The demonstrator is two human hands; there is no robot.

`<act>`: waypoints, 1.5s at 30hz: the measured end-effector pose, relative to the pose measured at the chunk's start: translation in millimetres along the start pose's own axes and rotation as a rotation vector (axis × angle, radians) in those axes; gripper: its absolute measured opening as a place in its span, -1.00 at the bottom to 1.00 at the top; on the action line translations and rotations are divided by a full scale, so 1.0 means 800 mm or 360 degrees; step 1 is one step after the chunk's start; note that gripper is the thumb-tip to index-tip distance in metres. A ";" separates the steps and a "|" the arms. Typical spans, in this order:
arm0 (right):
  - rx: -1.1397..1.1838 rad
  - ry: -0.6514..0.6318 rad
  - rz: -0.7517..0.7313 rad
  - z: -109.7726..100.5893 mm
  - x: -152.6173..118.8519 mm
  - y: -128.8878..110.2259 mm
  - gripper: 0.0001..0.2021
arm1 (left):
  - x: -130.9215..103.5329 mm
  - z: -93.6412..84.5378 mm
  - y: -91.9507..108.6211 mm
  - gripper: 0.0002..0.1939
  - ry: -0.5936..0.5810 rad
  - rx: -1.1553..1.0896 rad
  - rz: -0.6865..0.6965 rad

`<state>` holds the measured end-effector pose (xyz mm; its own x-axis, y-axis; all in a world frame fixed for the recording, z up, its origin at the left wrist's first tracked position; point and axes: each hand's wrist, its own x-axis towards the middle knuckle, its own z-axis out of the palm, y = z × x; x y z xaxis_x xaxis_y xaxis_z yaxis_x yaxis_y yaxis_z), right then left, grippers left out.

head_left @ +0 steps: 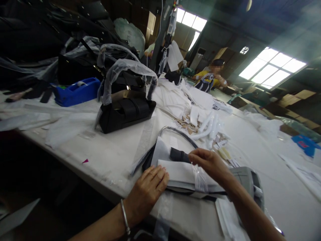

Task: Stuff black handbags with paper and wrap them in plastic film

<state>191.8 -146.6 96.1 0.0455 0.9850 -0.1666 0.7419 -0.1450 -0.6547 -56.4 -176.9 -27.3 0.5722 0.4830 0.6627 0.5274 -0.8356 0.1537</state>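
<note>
A handbag lies flat on the table, its curved dark handle toward the back and a folded white sheet over its body. My left hand, with a bracelet at the wrist, rests flat on the sheet's left end, fingers stretched. My right hand is closed, thumb and fingers pinched at the right end of a short dark strap. Clear crinkled plastic hangs just below those fingertips, partly covered by the hand. The grey end of the bag shows beyond my right forearm.
A black handbag with a plastic-wrapped handle stands behind, beside a blue tape dispenser. White padding and paper scraps lie heaped further back. Black bags pile at the left. A person in yellow works across the table.
</note>
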 end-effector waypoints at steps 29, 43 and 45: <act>0.0779 0.0069 0.0095 0.051 0.114 0.020 -0.55 | -0.007 0.011 -0.005 -0.60 0.0113 -0.0049 0.0017; 0.0192 0.0216 -0.0256 0.070 -0.007 0.006 -0.73 | 0.003 0.005 0.000 -0.72 0.0094 -0.0091 -0.0035; 0.0031 0.0291 -0.0378 0.078 -0.019 0.007 -0.88 | 0.002 0.007 0.001 -0.72 0.0114 -0.0064 -0.0039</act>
<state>153.3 -167.9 49.0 -0.0067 0.9918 0.1275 0.7332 0.0916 -0.6738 -51.7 -175.3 -30.6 0.5123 0.4845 0.7091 0.5142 -0.8344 0.1986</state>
